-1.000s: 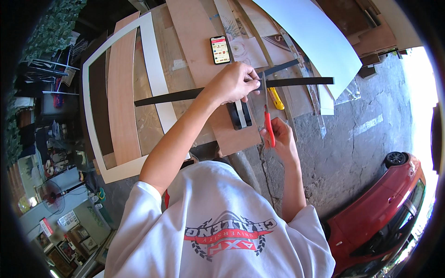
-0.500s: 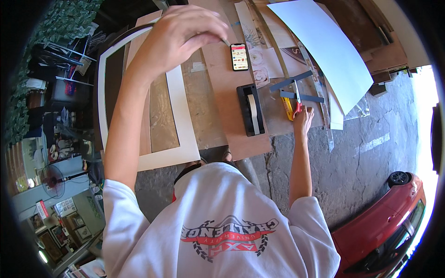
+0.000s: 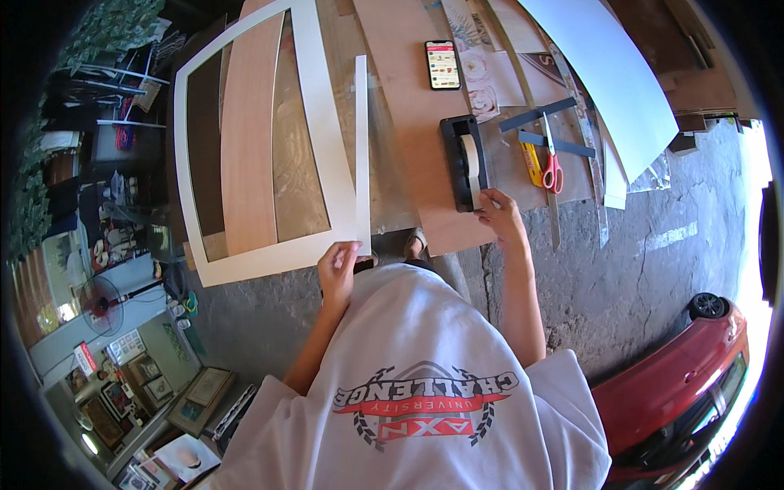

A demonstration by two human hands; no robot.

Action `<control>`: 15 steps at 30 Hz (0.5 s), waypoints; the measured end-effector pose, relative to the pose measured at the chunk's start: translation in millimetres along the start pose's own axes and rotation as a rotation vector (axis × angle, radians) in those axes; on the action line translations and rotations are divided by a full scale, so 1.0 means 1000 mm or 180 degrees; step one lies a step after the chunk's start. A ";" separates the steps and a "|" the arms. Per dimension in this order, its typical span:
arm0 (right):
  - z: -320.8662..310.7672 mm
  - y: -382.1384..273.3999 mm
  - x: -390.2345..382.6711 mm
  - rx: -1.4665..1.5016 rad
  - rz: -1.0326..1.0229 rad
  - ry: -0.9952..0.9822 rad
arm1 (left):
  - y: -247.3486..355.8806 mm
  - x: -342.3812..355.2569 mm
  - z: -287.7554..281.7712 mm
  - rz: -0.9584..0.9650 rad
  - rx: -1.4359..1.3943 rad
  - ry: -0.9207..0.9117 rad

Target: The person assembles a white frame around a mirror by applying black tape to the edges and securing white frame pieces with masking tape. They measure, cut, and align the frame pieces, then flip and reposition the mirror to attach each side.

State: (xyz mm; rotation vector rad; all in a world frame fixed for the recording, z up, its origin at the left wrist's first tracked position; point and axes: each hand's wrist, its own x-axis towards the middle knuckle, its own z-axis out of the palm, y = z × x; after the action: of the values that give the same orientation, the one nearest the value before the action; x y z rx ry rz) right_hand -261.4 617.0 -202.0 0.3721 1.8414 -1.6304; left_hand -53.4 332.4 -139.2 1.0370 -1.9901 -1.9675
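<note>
the white strip point(image 3: 362, 155) lies lengthwise just beside the frame point(image 3: 269, 264), its near end at six o'clock, pinched between the fingertips of the left hand point(image 3: 338, 268). whether its whole length rests on the table point(image 3: 392, 184) i cannot tell. at three o'clock from the strip stands the black dispenser point(image 3: 451, 151) with its roll of pale tape point(image 3: 469, 159) — the right hand point(image 3: 503, 219) is at its near end, fingers bent and drawn together by the tape; whether they grip the tape itself i cannot tell.

the dispenser sits on a pinkish board point(image 3: 408, 114). from it, the phone point(image 3: 443, 65), screen lit, is near twelve o'clock. at three o'clock lie the red-handled scissors point(image 3: 553, 175), blades across the lower of two dark strips point(image 3: 576, 149) — the yellow cutter point(image 3: 531, 167) just beside them. a big white sheet point(image 3: 608, 77) is at two o'clock; farther off, a red car point(image 3: 678, 392) stands between four and five.
</note>
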 end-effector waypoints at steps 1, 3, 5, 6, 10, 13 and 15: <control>-0.001 -0.001 -0.001 0.0194 0.0105 0.0004 | -0.007 0.004 -0.003 -0.0282 -0.0074 -0.0045; -0.003 0.003 -0.006 0.0520 0.0084 -0.0010 | -0.013 0.016 -0.004 -0.0834 -0.0238 -0.0157; -0.007 0.010 -0.009 0.0926 0.0004 -0.0077 | -0.011 0.026 -0.003 -0.1156 -0.0467 -0.0506; -0.006 0.017 -0.011 0.1024 -0.0172 -0.0151 | -0.010 0.030 0.000 -0.1333 -0.0578 -0.0703; -0.002 0.042 -0.019 0.0472 -0.0984 0.0116 | -0.003 0.043 0.009 -0.1551 -0.0936 -0.1310; 0.009 0.058 -0.027 -0.3432 -0.1902 0.2172 | -0.003 0.052 0.019 -0.1300 -0.1131 -0.1637; 0.007 0.064 -0.036 -0.3039 -0.1049 0.2642 | -0.003 0.055 0.025 -0.1395 -0.0950 -0.1742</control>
State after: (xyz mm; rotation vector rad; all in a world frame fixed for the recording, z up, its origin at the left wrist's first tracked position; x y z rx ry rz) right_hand -194.0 629.5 -229.8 0.3305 3.1693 -0.5705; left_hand -107.4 322.3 -164.3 0.9972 -1.6871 -2.9405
